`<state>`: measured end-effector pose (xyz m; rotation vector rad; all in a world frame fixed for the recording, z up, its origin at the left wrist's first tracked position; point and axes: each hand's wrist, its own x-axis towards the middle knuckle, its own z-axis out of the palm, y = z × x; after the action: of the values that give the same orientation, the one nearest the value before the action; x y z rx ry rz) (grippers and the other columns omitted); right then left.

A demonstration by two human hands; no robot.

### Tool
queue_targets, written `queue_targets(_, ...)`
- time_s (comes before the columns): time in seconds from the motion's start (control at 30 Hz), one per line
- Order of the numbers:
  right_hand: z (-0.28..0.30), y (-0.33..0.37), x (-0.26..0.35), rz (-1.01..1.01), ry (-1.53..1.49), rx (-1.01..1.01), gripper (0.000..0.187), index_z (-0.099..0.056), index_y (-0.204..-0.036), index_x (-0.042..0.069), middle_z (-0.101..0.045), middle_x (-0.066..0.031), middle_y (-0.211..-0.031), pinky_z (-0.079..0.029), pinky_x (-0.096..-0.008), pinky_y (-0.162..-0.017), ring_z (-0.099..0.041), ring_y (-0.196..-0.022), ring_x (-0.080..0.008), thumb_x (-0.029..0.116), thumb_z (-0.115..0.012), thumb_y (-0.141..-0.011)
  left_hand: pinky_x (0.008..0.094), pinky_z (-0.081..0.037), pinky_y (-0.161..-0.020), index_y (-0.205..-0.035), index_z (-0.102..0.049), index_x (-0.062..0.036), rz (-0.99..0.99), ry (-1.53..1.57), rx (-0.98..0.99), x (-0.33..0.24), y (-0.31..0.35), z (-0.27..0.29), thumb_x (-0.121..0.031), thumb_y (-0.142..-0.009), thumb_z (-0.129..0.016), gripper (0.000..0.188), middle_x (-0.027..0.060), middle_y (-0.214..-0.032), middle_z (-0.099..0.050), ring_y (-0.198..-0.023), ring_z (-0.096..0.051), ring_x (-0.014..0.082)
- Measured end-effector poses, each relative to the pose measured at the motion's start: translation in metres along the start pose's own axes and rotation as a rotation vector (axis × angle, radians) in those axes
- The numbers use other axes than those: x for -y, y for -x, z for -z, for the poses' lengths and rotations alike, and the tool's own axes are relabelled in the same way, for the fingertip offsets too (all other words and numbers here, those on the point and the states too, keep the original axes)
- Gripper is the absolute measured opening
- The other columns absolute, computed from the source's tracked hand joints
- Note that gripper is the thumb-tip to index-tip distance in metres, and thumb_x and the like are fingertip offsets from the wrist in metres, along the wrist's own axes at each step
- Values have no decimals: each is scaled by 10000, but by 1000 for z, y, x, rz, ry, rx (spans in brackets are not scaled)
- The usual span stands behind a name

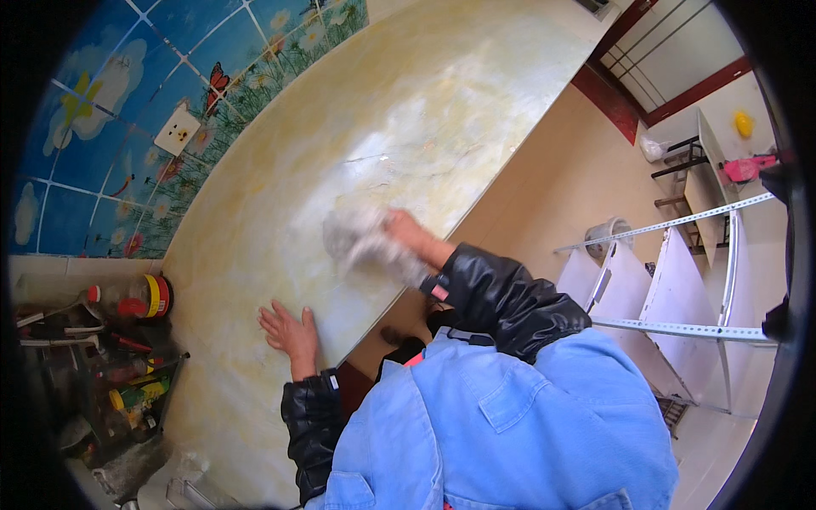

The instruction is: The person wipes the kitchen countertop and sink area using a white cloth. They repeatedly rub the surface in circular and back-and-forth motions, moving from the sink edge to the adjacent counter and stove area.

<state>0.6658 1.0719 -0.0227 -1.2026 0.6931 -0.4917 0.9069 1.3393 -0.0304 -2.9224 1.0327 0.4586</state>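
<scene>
Right hand [406,231] is bunched around a grey cloth [361,240] mid-surface [408,110], pressing it flat; left hand [289,330] at 7 o'clock lies open, palm down, probably for balance.

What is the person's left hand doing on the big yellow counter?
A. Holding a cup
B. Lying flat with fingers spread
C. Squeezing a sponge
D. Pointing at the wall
B: the left hand lies flat, palm down and empty, on the marbled yellow counter, while the right hand presses a pale grey cloth onto the counter further along.
</scene>
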Motion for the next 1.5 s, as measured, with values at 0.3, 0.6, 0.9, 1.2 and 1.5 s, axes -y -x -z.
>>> queue_targets(0.3, 143, 6, 47, -166, 815, -518, 453, -647, -1283, 100, -621, -204, -1314, -534, -457, -900, -643, -1087, -394, 243, -694, -856, 682, -104, -1170, -1623, -60, -64, 161, 15, 23, -27, -28, -13, -589, -887, -640, 1075, 276, -1675, 24, -1561, 50, 407)
queue_targets(0.6, 29, 27, 0, 502, 1218, -365, 747, -558, -1387, 147, -432, -209, -1506, -300, -636, -1118, -351, -1415, -457, 327, -796, -702, 673, -93, -1172, -1624, -43, -67, 168, -32, 9, -25, -31, -19, -588, -903, -618, 1058, 257, -1681, 46, -1566, 69, 376)
queue_targets(0.9, 146, -17, 15, 313, 1297, -404, 737, -563, -1393, 167, -462, -182, -1494, -274, -593, -1134, -377, -1407, -402, 412, -796, -739, 667, -117, -1174, -1625, -55, -74, 134, -79, -55, -10, -34, -35, -588, -907, -610, 1043, 265, -1678, 6, -1562, 33, 395)
queue_targets(1.2, 213, -30, 64, 255, 851, -372, 797, -442, -1522, 175, -383, -216, -1546, -305, -470, -1182, -335, -1450, -407, 340, -742, -803, 667, -136, -1168, -1621, -79, -72, 135, -101, -66, -8, -36, -35, -579, -908, -612, 1025, 277, -1672, -27, -1555, -7, 416)
queue_targets(1.5, 132, -23, 50, 251, 1090, -395, 844, -493, -1474, 176, -446, -193, -1493, -327, -568, -1134, -408, -1387, -426, 392, -804, -719, 670, -140, -1165, -1625, -73, -93, 134, -122, -50, -10, -37, -32, -602, -916, -588, 1013, 259, -1678, -22, -1560, -7, 398)
